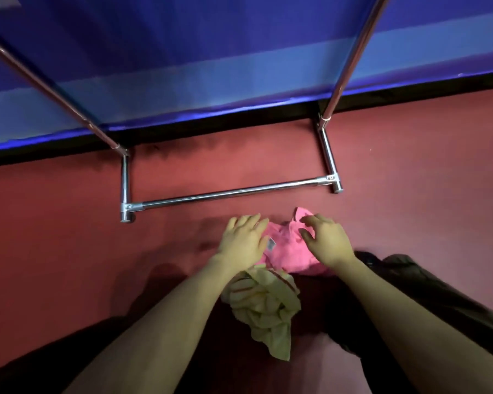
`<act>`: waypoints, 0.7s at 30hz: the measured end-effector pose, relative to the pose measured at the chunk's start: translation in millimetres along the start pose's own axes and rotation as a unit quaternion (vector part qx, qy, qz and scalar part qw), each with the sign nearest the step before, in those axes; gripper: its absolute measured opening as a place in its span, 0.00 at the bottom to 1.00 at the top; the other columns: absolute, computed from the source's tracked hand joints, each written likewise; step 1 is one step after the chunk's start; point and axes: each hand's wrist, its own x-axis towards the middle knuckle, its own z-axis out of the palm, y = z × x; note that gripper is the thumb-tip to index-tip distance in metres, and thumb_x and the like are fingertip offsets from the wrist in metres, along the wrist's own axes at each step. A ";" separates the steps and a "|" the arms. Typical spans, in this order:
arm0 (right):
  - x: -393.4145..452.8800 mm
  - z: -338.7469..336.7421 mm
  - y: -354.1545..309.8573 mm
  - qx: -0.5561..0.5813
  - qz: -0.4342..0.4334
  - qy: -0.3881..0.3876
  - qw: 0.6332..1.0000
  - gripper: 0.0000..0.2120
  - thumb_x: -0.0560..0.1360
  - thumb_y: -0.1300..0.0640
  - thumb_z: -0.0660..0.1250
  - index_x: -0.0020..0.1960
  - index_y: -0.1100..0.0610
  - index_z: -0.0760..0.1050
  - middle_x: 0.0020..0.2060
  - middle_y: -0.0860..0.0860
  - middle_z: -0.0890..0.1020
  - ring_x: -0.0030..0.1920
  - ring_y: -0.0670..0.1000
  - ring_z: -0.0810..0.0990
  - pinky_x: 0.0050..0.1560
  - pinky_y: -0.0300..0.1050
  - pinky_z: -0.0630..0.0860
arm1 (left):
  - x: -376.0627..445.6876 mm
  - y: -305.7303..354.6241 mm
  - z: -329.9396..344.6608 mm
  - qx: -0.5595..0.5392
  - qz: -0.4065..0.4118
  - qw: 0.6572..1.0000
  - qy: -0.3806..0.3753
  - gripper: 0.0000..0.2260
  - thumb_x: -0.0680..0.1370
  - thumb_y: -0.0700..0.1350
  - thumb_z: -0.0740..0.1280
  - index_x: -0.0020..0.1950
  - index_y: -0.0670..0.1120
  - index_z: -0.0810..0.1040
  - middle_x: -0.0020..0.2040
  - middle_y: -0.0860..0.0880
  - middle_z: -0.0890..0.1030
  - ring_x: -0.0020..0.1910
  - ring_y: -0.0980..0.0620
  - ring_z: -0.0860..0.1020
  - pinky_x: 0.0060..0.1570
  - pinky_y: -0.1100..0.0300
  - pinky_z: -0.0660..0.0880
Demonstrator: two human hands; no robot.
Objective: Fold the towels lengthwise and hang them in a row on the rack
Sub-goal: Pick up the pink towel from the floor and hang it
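Reaching down over crumpled towels on the red floor, in front of the rack.

Both hands hover with fingers spread and loosely bent, gripping nothing: the left hand (244, 241) lies palm down over the left edge of the pink towel (289, 250), and the right hand (326, 241) is over its right side, fingertips near the cloth; whether either one actually touches the fabric cannot be told. The pink towel sits bunched on the floor (69, 245), a small label showing beside the left hand. Just nearer the person, partly under the left wrist, lies a rumpled pale yellow-green towel (264, 308). Beyond the towels stands the chrome rack (228, 193), its low crossbar and two feet on the floor, its uprights rising out of view against a blue wall (211, 58). Nothing hangs on the visible bars.
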 end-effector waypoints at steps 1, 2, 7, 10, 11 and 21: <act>2.1 11.0 9.7 -0.004 0.011 -0.009 1.000 0.12 0.77 0.57 0.65 0.58 0.60 0.79 0.54 0.59 0.81 0.51 0.63 0.79 0.50 0.52 0.72 | 7.3 -0.9 13.5 -0.004 -0.002 1.000 -0.016 0.22 0.81 0.52 0.51 0.75 0.48 0.61 0.75 0.48 0.61 0.73 0.49 0.61 0.68 0.54 0.54; 4.6 21.3 17.8 -0.005 0.018 -0.014 1.000 0.12 0.76 0.57 0.66 0.57 0.60 0.79 0.54 0.60 0.81 0.51 0.64 0.79 0.50 0.53 0.72 | 14.0 -1.0 25.1 -0.008 0.000 1.000 -0.025 0.22 0.81 0.52 0.51 0.74 0.48 0.62 0.75 0.48 0.61 0.73 0.49 0.60 0.69 0.54 0.54; 25.5 67.2 45.4 -0.046 0.042 -0.070 0.996 0.20 0.78 0.49 0.62 0.68 0.53 0.72 0.67 0.57 0.72 0.63 0.60 0.69 0.60 0.50 0.61 | 47.5 -1.6 71.2 -0.013 0.019 0.995 -0.098 0.22 0.82 0.49 0.53 0.76 0.49 0.57 0.78 0.49 0.54 0.75 0.49 0.55 0.71 0.53 0.49; 35.3 92.9 49.0 -0.019 0.080 -0.068 0.994 0.30 0.71 0.42 0.59 0.68 0.56 0.72 0.69 0.62 0.68 0.65 0.64 0.67 0.63 0.57 0.61 | 63.0 -5.9 93.5 -0.028 -0.003 0.989 -0.148 0.23 0.82 0.50 0.52 0.77 0.50 0.52 0.78 0.49 0.49 0.76 0.49 0.50 0.72 0.50 0.47; 37.8 101.4 48.6 -0.015 0.087 -0.067 0.994 0.29 0.71 0.43 0.61 0.67 0.57 0.72 0.68 0.62 0.68 0.66 0.65 0.66 0.63 0.59 0.61 | 65.7 -7.4 100.4 -0.036 -0.007 0.986 -0.162 0.23 0.82 0.50 0.51 0.77 0.50 0.51 0.78 0.49 0.48 0.76 0.49 0.49 0.73 0.50 0.46; 26.5 103.0 30.1 0.109 0.037 0.022 0.993 0.06 0.77 0.57 0.63 0.48 0.59 0.76 0.43 0.53 0.80 0.48 0.56 0.77 0.58 0.54 0.60 | 63.8 -7.2 106.2 -0.118 -0.012 0.978 -0.174 0.20 0.83 0.50 0.50 0.76 0.54 0.57 0.78 0.52 0.49 0.76 0.49 0.49 0.73 0.47 0.46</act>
